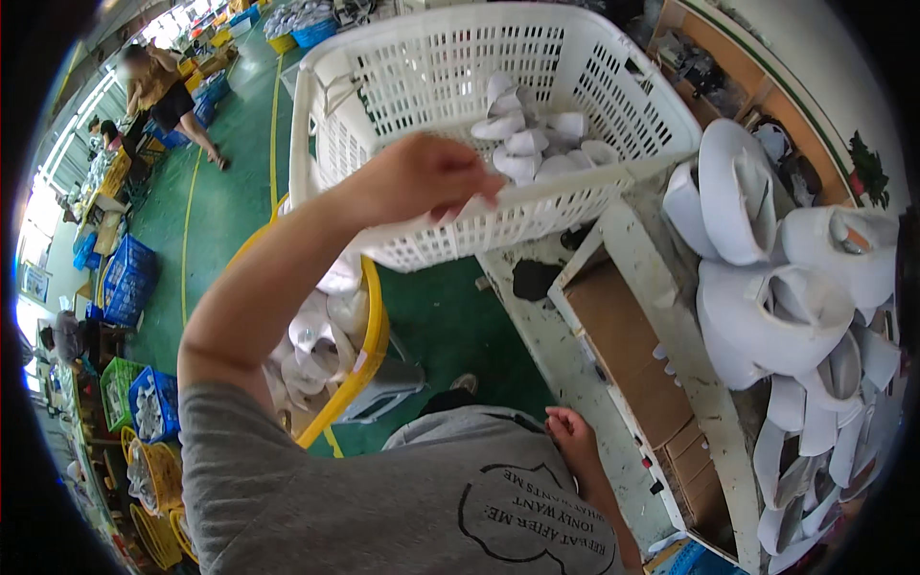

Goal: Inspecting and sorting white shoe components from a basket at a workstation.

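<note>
My left hand [426, 180] hangs over the near rim of a large white plastic basket [498, 216] with slotted walls. Its fingers are loosely bent and a little apart, slightly blurred, with nothing visible between them. Inside that basket lies a small heap of white, curved, cup-shaped pieces [522, 144]. Low beside my body, at the worktable edge, my right hand [573, 441] has its fingers curled in, and no object shows in it. A pile of larger white, hollow, curved pieces [781, 307] lies on the right of the worktable [537, 331], some nested together.
Below my left arm stands a yellow-rimmed basket [376, 331] full of white pieces. An open wooden compartment lined with cardboard [642, 364] is set along the worktable. A person [163, 91] walks on the green floor [235, 192] at far left, near blue crates [129, 278].
</note>
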Available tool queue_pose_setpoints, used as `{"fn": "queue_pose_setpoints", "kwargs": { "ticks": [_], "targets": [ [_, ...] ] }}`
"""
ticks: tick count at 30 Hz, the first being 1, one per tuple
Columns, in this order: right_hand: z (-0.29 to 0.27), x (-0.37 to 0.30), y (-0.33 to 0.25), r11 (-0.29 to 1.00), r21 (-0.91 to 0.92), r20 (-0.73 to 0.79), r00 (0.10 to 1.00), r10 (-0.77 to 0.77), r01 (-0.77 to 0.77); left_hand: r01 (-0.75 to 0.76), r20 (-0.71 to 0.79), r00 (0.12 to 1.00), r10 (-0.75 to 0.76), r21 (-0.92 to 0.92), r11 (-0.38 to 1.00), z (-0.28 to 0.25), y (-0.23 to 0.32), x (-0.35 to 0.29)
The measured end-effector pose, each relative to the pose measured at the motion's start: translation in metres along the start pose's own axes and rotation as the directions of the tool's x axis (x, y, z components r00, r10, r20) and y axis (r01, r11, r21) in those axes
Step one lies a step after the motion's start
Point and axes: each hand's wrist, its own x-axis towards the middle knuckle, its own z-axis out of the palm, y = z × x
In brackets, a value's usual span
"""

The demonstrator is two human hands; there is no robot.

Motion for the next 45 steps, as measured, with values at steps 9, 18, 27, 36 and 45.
{"fn": "queue_pose_setpoints", "kwargs": {
  "ticks": [9, 18, 27, 36, 45],
  "targets": [
    [0.032, -0.022, 0.052, 0.998, 0.059, -0.396, 0.917, 0.056, -0.036, -0.027, -0.071, 0.993, 0.096, 0.652, 0.758, 0.034, -0.170, 0.263],
    [0.053, -0.037, 0.055, 0.969, 0.164, -0.508, 0.826, 0.245, -0.187, 0.087, -0.006, 0.992, -0.127, 0.760, 0.644, 0.084, -0.195, 0.329],
    [0.044, -0.002, 0.003, 0.989, -0.094, -0.412, 0.909, 0.070, -0.118, -0.170, 0.060, 0.984, 0.168, 0.603, 0.779, -0.018, -0.146, 0.307],
    [0.040, 0.047, -0.053, 0.981, -0.037, -0.117, 0.974, -0.193, 0.190, -0.376, -0.063, 0.904, 0.422, 0.351, 0.858, -0.115, 0.004, 0.156],
    [0.040, 0.001, -0.195, 0.511, 0.173, -0.249, 0.539, -0.805, 0.842, -0.798, 0.580, 0.463, 0.671, -0.057, 0.600, -0.044, 0.068, 0.005]
  ]
}}
